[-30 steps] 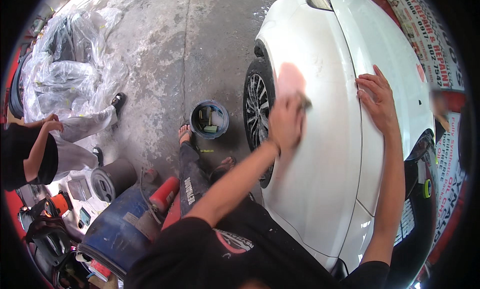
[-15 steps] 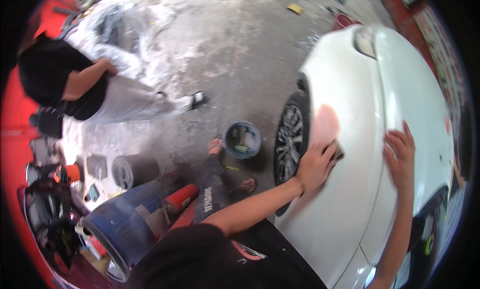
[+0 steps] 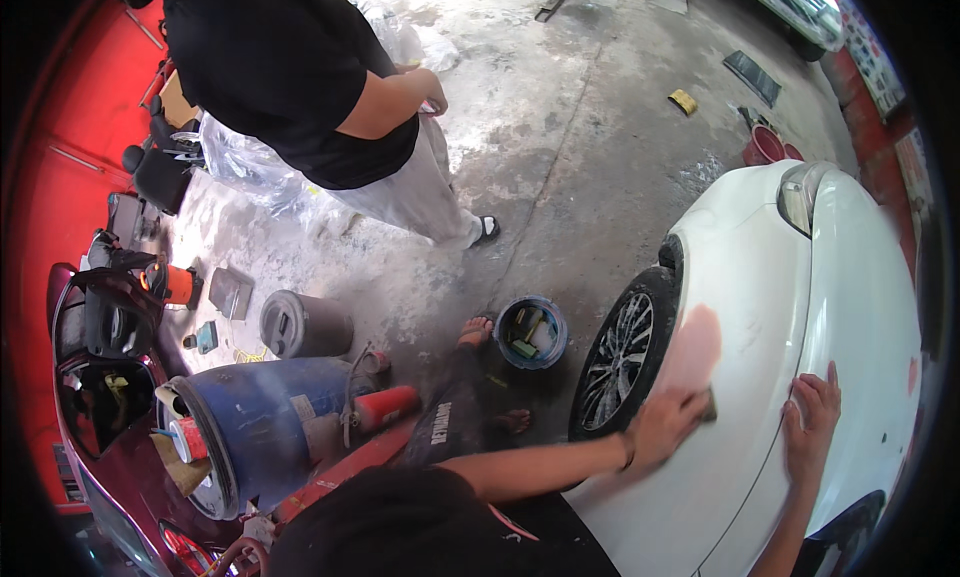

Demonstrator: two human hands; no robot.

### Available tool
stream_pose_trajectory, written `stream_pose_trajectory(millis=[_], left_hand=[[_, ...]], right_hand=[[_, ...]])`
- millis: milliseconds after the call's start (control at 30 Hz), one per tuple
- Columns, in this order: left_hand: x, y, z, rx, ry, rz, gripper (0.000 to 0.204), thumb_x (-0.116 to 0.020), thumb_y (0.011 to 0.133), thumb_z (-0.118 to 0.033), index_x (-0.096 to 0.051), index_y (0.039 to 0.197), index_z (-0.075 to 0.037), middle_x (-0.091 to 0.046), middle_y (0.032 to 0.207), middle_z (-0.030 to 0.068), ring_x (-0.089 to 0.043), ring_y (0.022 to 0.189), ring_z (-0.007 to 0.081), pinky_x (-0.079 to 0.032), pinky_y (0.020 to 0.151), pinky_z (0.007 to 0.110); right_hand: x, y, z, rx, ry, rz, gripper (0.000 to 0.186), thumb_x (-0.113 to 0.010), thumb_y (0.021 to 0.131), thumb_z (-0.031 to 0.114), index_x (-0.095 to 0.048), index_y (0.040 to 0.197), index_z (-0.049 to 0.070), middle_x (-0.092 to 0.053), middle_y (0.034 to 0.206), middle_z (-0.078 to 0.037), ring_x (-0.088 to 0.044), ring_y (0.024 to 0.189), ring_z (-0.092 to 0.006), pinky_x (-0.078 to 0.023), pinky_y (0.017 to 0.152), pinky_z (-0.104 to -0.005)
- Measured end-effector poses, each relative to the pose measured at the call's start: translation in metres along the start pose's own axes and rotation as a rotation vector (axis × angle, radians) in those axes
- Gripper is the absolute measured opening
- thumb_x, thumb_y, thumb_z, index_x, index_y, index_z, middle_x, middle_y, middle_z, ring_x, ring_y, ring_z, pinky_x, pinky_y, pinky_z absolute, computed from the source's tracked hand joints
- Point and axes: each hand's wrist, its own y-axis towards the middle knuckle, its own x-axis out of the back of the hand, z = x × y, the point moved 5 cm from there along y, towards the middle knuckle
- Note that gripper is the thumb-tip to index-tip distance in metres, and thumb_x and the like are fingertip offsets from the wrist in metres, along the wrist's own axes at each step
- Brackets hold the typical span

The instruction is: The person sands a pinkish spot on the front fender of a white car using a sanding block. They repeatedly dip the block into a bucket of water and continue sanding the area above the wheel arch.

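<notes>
My left hand [image 3: 665, 427] is closed around a small dark sanding pad [image 3: 710, 405], its shape partly hidden by my fingers. The pad is pressed to the white car fender [image 3: 740, 267], just below a pink filler patch [image 3: 695, 342] above the wheel arch. Slight blur softens the hand's outline. Farther right, my right hand [image 3: 813, 417] lies on the edge of the white hood [image 3: 865, 307], beside the seam with the fender. Its fingers are stretched out and it holds nothing.
The front wheel [image 3: 622, 357] is beside my left forearm. A water bucket [image 3: 532, 332] stands near my feet. Left are a blue drum [image 3: 265, 417], a red cylinder [image 3: 388, 407] and a grey bin [image 3: 305, 324]. Another person in a black shirt [image 3: 285, 72] stands at the upper left.
My view has swung, so the car and bucket sit lower and farther right in it. The other person appears larger and closer. The sanding pad stays in my left hand beside the pink patch.
</notes>
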Motion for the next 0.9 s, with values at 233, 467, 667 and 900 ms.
stream_pose_trajectory(millis=[233, 467, 667, 900], left_hand=[[0.005, 0.166, 0.119, 0.379, 0.136, 0.026, 0.027, -0.073, 0.100, -0.017, -0.063, 0.124, -0.008, -0.065, 0.124, 0.0216, -0.067, 0.115, 0.0452, -0.058, 0.097, 0.055], [0.005, -0.002, -0.019, 0.046, 0.037, 0.064, 0.040, -0.071, 0.104, -0.016, -0.062, 0.143, -0.010, -0.065, 0.122, 0.0207, -0.067, 0.109, 0.0429, -0.056, 0.097, 0.053], [0.013, 0.162, 0.118, 0.452, 0.185, 0.079, 0.024, -0.065, 0.103, -0.023, -0.080, 0.113, -0.007, -0.076, 0.114, 0.0250, -0.073, 0.114, 0.0449, -0.061, 0.095, 0.054], [-0.007, 0.044, 0.012, 0.117, 0.133, 0.131, 0.041, -0.077, 0.099, -0.024, -0.068, 0.136, -0.009, -0.070, 0.120, 0.0201, -0.068, 0.116, 0.0401, -0.054, 0.100, 0.051]], right_hand=[[0.004, 0.014, 0.017, 0.025, 0.080, -0.044, 0.028, -0.075, 0.093, 0.010, -0.078, 0.121, 0.007, -0.070, 0.139, -0.009, -0.038, 0.165, -0.0411, -0.024, 0.137, -0.0603], [0.011, 0.001, 0.014, -0.082, 0.020, -0.025, 0.029, -0.074, 0.094, 0.012, -0.077, 0.122, 0.006, -0.070, 0.140, -0.010, -0.036, 0.166, -0.0417, -0.024, 0.137, -0.0600], [-0.002, 0.018, 0.010, -0.005, 0.018, -0.033, 0.028, -0.077, 0.093, 0.012, -0.080, 0.121, 0.010, -0.073, 0.139, -0.011, -0.040, 0.165, -0.0405, -0.026, 0.136, -0.0576], [0.008, 0.006, 0.000, -0.034, 0.019, 0.005, 0.029, -0.080, 0.099, 0.016, -0.081, 0.128, 0.013, -0.073, 0.143, -0.003, -0.038, 0.167, -0.0359, -0.024, 0.136, -0.0592]])
